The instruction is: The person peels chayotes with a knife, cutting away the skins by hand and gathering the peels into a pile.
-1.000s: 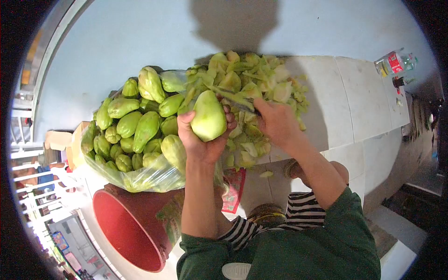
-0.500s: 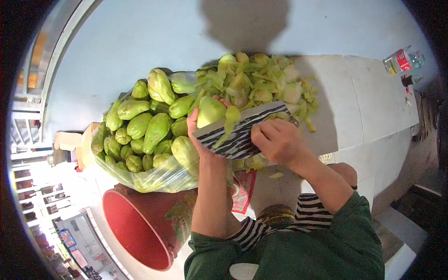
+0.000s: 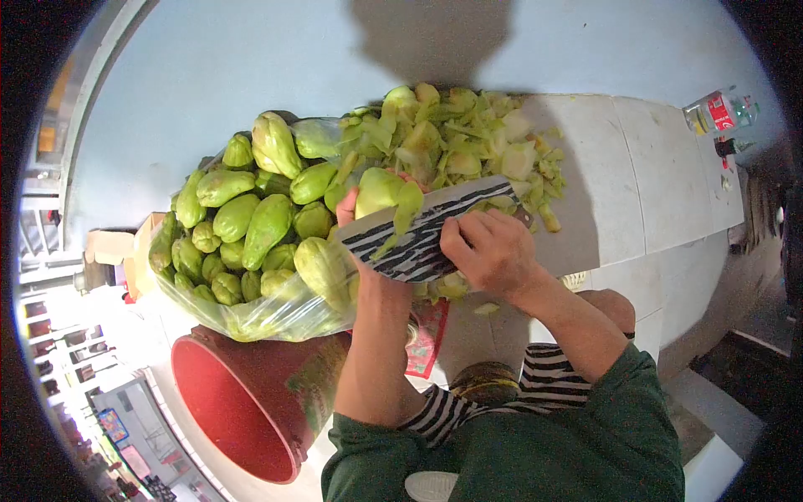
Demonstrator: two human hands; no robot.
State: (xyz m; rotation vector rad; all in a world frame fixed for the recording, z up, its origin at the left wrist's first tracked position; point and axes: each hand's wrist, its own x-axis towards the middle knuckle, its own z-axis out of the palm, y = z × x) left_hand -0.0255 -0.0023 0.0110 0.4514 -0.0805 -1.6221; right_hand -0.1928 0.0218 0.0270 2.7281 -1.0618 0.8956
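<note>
My left hand (image 3: pixel 346 207) is wrapped round a pale green chayote (image 3: pixel 376 191), its palm hidden behind a wide blade. My right hand (image 3: pixel 492 249) is closed on the knife (image 3: pixel 418 230), which has a black-and-white striped flat blade. The blade's edge lies against the chayote, and a strip of peel (image 3: pixel 406 207) hangs over it. To the left, unpeeled chayotes (image 3: pixel 268 230) fill a clear plastic bag (image 3: pixel 242 322). A heap of peelings (image 3: pixel 468 138) spreads on the tiles beyond my hands.
A red bucket (image 3: pixel 288 418) lies on its side below the bag. At the far right are a plastic bottle (image 3: pixel 721 112) and a small dark bottle (image 3: pixel 729 147). A cardboard box (image 3: pixel 144 251) stands at the left, and a blue wall (image 3: pixel 251 58) runs behind.
The knife has swung from edge-on to showing its broad striped face across the chayote. Between the last two frames, the hands keep nearly the same pose while the view shifts slightly.
</note>
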